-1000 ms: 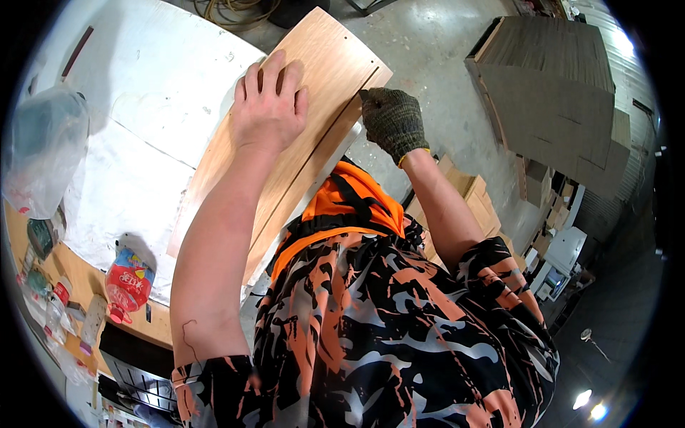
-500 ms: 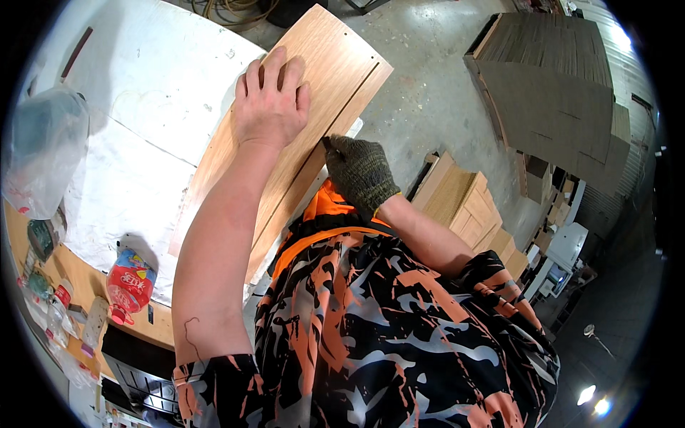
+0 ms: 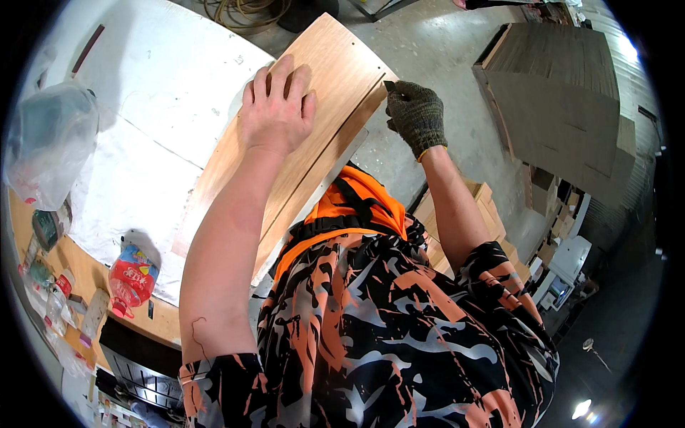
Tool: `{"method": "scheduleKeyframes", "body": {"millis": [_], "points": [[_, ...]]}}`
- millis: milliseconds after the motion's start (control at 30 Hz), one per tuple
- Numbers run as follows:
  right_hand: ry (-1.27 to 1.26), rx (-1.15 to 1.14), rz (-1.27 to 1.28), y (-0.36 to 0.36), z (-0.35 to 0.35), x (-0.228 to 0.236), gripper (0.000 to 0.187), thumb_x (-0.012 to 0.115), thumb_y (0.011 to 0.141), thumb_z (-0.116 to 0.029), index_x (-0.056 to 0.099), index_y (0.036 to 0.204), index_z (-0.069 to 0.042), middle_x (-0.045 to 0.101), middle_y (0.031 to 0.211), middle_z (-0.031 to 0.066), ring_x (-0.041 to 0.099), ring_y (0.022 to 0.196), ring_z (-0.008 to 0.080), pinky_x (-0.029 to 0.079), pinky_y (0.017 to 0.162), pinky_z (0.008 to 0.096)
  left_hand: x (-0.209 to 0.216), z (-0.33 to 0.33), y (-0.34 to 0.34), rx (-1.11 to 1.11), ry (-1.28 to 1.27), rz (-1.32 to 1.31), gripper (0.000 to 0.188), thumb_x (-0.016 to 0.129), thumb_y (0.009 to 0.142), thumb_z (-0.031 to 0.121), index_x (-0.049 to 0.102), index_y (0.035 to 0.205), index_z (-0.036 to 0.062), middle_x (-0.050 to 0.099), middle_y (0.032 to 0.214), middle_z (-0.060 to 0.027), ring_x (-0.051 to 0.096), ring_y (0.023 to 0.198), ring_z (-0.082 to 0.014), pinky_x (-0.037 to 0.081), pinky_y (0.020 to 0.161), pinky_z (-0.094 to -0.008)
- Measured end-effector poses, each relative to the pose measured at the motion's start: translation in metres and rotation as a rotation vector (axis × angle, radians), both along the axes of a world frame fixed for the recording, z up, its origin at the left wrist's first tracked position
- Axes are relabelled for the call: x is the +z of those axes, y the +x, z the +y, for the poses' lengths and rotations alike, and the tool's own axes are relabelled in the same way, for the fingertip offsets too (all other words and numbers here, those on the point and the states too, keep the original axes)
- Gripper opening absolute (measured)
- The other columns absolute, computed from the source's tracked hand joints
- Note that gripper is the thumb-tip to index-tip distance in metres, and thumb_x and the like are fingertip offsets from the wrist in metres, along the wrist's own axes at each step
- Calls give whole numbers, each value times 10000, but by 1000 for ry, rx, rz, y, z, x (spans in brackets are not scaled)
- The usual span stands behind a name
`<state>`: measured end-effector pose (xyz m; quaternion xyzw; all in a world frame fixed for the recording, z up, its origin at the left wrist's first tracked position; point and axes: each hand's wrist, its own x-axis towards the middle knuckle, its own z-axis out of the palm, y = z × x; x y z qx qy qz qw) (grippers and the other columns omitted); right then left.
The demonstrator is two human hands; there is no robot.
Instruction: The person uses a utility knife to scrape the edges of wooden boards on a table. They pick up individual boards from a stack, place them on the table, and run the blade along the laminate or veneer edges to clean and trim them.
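Observation:
A light wood-grain board [image 3: 335,85] lies aslant on the white-covered table, a dark groove running along its near right edge and small holes at its far end. My left hand [image 3: 278,114], bare, presses flat on the board with its fingers spread. My right hand [image 3: 417,115], in a dark grey-green knit glove, is closed just off the board's far right corner. A small dark flat piece [image 3: 389,85] sticks out from its fingertips, close to the groove's end; most of it is hidden in the glove.
Left of the board, the white table cover [image 3: 164,93] carries a dark strip [image 3: 88,48], a large clear plastic bag [image 3: 53,135] and a red-labelled bottle [image 3: 133,279]. Stacked grey panels [image 3: 553,107] and light wood pieces [image 3: 464,214] stand right. Coiled hose [image 3: 246,13] lies beyond the table.
My right hand has slid from the middle of the board's right edge away from me to its far corner, the arm stretching out. My left hand stays flat on the board.

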<state>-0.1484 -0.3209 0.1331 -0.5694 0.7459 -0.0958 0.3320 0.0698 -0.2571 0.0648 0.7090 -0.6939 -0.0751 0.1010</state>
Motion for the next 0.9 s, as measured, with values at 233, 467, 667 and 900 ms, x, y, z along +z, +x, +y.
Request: {"method": "scheduleKeyframes", "body": {"millis": [233, 467, 667, 900], "points": [[-36, -34, -65, 3, 3, -6, 305, 606, 957, -295, 745, 977, -24, 678, 626, 140, 670, 491, 220, 532, 519, 343, 0, 0, 0, -4, -30, 7, 463, 477, 989, 434, 492, 1404, 229, 386, 1513, -15, 388, 1333, -289, 316, 1139, -444], [-81, 114, 40, -4, -5, -16, 324, 589, 957, -307, 732, 878, -27, 663, 630, 175, 673, 510, 269, 551, 592, 372, 1, -1, 0, -10, -35, 7, 457, 487, 987, 428, 498, 1397, 227, 387, 1509, -15, 393, 1328, -286, 323, 1130, -443], [50, 231, 80, 20, 21, -4, 224, 587, 913, -214, 711, 871, -32, 687, 802, 222, 698, 765, 384, 560, 714, 431, 0, 0, 1, -8, -40, 11, 455, 490, 987, 424, 497, 1398, 226, 388, 1507, -15, 392, 1323, -284, 325, 1128, -440], [-123, 409, 143, 44, 87, -3, 173, 586, 892, -180, 686, 916, -41, 676, 838, 242, 667, 809, 426, 536, 746, 493, 1, -1, -1, -12, -18, 7, 462, 485, 989, 424, 492, 1406, 224, 382, 1513, -14, 392, 1322, -283, 322, 1131, -441]]}}
